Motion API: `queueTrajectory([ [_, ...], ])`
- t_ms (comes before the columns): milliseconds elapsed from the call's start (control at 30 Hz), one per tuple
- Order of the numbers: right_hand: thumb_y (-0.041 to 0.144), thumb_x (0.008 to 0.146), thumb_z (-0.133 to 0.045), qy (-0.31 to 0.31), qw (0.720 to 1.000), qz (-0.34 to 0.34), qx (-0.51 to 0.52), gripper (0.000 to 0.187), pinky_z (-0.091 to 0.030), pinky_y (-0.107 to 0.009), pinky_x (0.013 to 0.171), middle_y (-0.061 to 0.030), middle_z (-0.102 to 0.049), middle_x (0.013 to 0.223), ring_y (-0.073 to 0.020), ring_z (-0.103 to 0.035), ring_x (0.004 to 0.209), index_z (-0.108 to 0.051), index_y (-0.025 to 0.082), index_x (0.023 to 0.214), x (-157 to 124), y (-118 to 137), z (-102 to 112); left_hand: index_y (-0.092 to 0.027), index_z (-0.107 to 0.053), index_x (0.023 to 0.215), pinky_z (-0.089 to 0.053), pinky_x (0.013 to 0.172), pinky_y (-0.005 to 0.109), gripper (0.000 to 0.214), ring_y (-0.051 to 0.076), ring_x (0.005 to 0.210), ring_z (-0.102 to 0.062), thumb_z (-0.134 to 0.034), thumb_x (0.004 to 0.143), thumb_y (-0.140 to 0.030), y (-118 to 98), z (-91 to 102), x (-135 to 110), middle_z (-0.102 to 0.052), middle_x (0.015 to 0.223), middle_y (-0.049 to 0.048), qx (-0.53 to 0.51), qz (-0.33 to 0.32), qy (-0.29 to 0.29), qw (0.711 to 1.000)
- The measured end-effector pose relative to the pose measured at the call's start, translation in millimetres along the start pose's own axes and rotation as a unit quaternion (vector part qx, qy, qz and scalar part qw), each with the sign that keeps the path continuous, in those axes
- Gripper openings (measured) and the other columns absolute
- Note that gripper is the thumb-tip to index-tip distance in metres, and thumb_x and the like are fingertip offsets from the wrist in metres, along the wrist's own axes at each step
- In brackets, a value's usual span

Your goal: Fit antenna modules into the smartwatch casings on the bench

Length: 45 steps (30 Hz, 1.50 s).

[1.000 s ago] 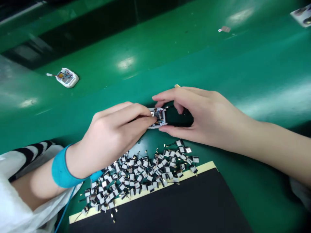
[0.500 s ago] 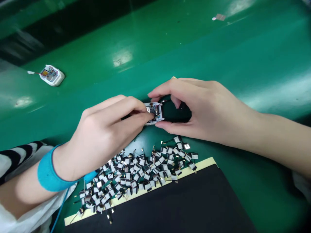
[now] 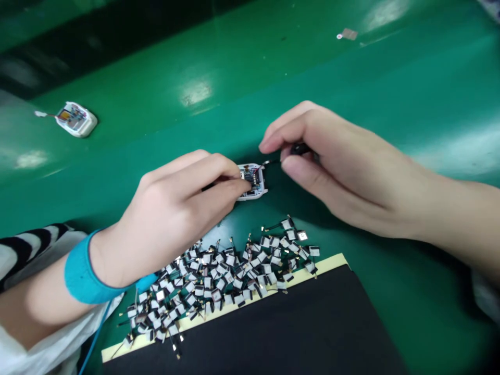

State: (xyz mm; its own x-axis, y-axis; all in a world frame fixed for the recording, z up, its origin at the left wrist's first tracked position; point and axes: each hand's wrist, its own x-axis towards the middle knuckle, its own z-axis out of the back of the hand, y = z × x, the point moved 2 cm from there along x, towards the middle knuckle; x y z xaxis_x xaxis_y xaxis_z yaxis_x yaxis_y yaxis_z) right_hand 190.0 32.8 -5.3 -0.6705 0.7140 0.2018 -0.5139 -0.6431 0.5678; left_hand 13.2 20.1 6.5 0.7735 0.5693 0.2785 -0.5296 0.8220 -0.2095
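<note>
My left hand [image 3: 183,200] pinches a small white device housing [image 3: 254,197] between thumb and fingers, one fingertip resting over the circuit board inside it. Part of the housing is hidden under those fingers. My right hand [image 3: 332,161] is closed around a thin black tool [image 3: 300,149], whose narrow shaft and bright tip point left at the housing's upper right corner. Whether the tip touches the housing, I cannot tell. Just below lies a pile of small grey-and-black antenna-like parts [image 3: 216,281] with short black cables and gold-coloured ends.
On the green mat [image 3: 234,120], a second white housing [image 3: 77,121] with a wired white plug lies at the far left. A small flat piece [image 3: 349,35] is at the upper right. A black sheet [image 3: 265,333] with a yellow edge strip lies in front. A blue wrist strap [image 3: 91,271] trails a cord.
My right hand has lifted up and right, its thumb and fingers leaving the housing's right side and closing on the black tool. My left hand keeps its hold on the housing.
</note>
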Motion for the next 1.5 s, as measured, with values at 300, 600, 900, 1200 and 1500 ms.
queueTrajectory([
  [300,0.027,0.077,-0.056,-0.16,0.984,-0.073,0.007,0.014,-0.044,-0.024,0.06,0.0022,-0.061,0.077,-0.0096,-0.055,0.072,-0.063,0.021,0.087,-3.3,15.5,18.4,-0.015,-0.059,0.083,-0.046,0.064,0.026,0.016,0.016,0.075,-0.055,-0.043,0.084,-0.016,1.2,-0.6,-2.1,-0.057,0.084,0.0039,0.027,-0.02,0.008,0.999],
  [600,0.012,0.063,-0.068,-0.224,0.972,-0.007,0.067,0.014,-0.051,-0.023,0.06,0.0022,-0.067,0.077,-0.0107,-0.061,0.069,-0.061,0.018,0.074,-5.4,24.1,0.1,-0.018,-0.058,0.076,-0.044,0.062,0.026,0.018,0.016,0.072,-0.054,-0.042,0.084,-0.018,3.2,-1.1,-1.5,-0.056,0.08,0.0025,-0.015,0.011,0.013,1.0],
  [900,0.018,0.069,-0.065,-0.204,0.978,0.022,-0.024,0.008,-0.05,-0.02,0.059,0.0023,-0.066,0.07,-0.009,-0.06,0.063,-0.059,0.019,0.074,-2.4,26.8,-2.4,-0.018,-0.057,0.074,-0.045,0.064,0.028,0.021,0.016,0.074,-0.053,-0.039,0.084,-0.016,3.6,-2.1,-0.9,-0.055,0.079,0.0027,-0.024,0.01,0.026,0.999],
  [1200,0.018,0.071,-0.063,-0.219,0.972,0.038,-0.075,0.008,-0.049,-0.016,0.059,-0.0001,-0.064,0.067,-0.0064,-0.058,0.06,-0.057,0.015,0.068,-1.5,32.1,-8.1,-0.015,-0.056,0.075,-0.045,0.066,0.027,0.03,0.016,0.076,-0.052,-0.029,0.087,-0.015,1.4,-2.7,-0.4,-0.053,0.08,0.004,0.045,0.001,0.063,0.997],
  [1500,0.013,0.07,-0.063,-0.242,0.967,0.075,0.013,0.012,-0.05,-0.022,0.058,-0.0016,-0.061,0.065,-0.0095,-0.057,0.059,-0.052,0.016,0.068,-0.3,21.7,-15.9,-0.013,-0.058,0.081,-0.046,0.07,0.027,0.029,0.017,0.081,-0.052,-0.03,0.087,-0.015,1.6,-3.4,-1.8,-0.054,0.085,0.0053,0.054,0.0,0.079,0.995],
])
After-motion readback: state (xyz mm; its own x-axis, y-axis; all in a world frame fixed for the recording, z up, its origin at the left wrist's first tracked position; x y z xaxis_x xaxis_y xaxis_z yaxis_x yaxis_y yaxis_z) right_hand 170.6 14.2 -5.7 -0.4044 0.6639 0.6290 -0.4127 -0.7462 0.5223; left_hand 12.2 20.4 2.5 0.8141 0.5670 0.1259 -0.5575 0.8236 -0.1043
